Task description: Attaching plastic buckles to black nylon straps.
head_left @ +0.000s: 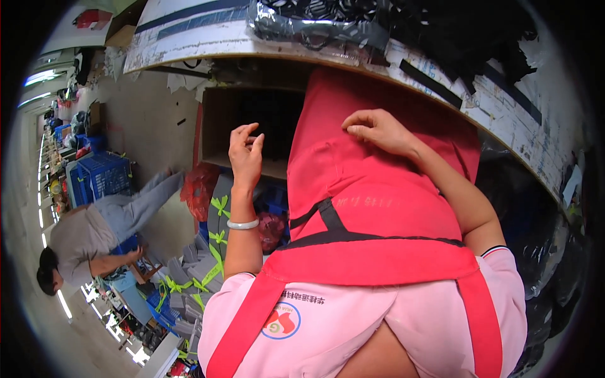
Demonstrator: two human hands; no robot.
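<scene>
My left hand [246, 154] is raised to the left of the red apron [378, 189] I wear, in front of a cardboard box [212, 126] with a dark inside. Its fingers are half bent and apart, with nothing visible in them. A pale bangle [243, 225] circles that wrist. Over the apron's lap part hovers my right hand [383, 131], loosely curved with its thumb a little apart from the fingers; I see nothing held there. Whether it touches the cloth is hard to tell.
A worn white table [189, 47] curves across the top, bearing a clear plastic bag [318, 31] and black fabric [469, 31]. Grey bundles with lime ties [189, 283], a red plastic bag [200, 189] and blue crates [104, 175] stand left. Another person [85, 233] is farther left. Dark bags [535, 252] lie right.
</scene>
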